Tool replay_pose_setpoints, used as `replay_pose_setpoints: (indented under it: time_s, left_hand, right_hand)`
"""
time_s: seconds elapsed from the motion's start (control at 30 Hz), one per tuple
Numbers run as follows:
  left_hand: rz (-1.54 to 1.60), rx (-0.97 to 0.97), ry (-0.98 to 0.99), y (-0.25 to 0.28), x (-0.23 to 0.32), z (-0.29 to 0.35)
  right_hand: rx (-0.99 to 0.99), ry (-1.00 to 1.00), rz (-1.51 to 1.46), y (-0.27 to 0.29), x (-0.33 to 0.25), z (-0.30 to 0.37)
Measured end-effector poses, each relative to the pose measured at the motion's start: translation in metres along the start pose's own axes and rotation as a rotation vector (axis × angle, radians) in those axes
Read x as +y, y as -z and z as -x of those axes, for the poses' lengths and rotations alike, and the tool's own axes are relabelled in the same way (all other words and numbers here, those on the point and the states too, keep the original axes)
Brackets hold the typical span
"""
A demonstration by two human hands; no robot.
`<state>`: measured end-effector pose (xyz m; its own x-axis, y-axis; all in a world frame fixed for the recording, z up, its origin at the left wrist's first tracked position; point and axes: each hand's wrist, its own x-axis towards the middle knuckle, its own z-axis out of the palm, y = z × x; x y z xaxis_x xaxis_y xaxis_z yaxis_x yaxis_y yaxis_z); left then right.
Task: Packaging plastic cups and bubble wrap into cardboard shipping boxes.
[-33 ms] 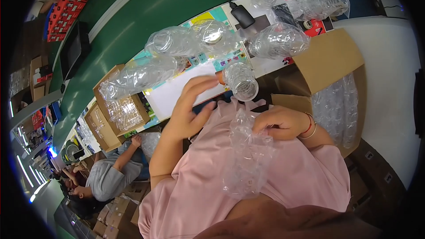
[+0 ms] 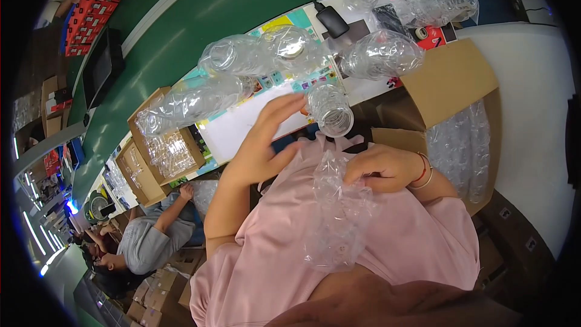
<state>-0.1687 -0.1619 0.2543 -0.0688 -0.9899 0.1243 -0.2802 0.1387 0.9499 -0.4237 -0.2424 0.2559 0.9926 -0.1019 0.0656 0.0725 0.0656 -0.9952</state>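
Note:
A clear, ribbed jar-like container (image 2: 330, 111) is at the table's near edge, its round mouth tilted toward me. My left hand (image 2: 257, 142) is just left of it, thumb and fingers apart, fingertips close to its side; whether they touch it I cannot tell. In front of my chest, my right hand (image 2: 384, 169) pinches the top of a crumpled clear plastic bag (image 2: 336, 224), which hangs down over my pink top. A white sheet (image 2: 245, 122) lies on the table beyond my left hand.
Puffy clear plastic packs (image 2: 260, 54) lie along the table, another (image 2: 381, 56) farther right. An open carton (image 2: 463, 145) with clear wrapped tubes stands at right. A cardboard tray (image 2: 172, 151) of clear pieces is at left, near a seated person (image 2: 154, 242). A black device (image 2: 331, 22) lies at the back.
My left hand has shifted slightly to the right and up, its fingers still apart. My right hand and the plastic bag have hardly moved.

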Motion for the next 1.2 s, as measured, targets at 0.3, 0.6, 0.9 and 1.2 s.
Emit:
replay_pose_setpoints:
  time_s: [0.3,0.6,0.9,1.2]
  left_hand:
    - [-0.256,-0.294,0.022,-0.039,-0.024,-0.018]
    - [-0.389,0.464,0.031,-0.074,-0.030,0.001]
    - [-0.372,0.540,-0.038,-0.074,-0.034,-0.002]
    - [-0.161,0.619,0.060,-0.088,-0.048,0.008]
  right_hand:
    - [-0.001,-0.039,0.043,-0.006,-0.004,0.010]
    - [0.512,0.423,-0.987,0.042,0.024,0.082]
    - [0.508,0.484,-1.083,0.053,0.034,0.078]
    - [0.430,0.470,-1.206,0.061,0.034,0.060]
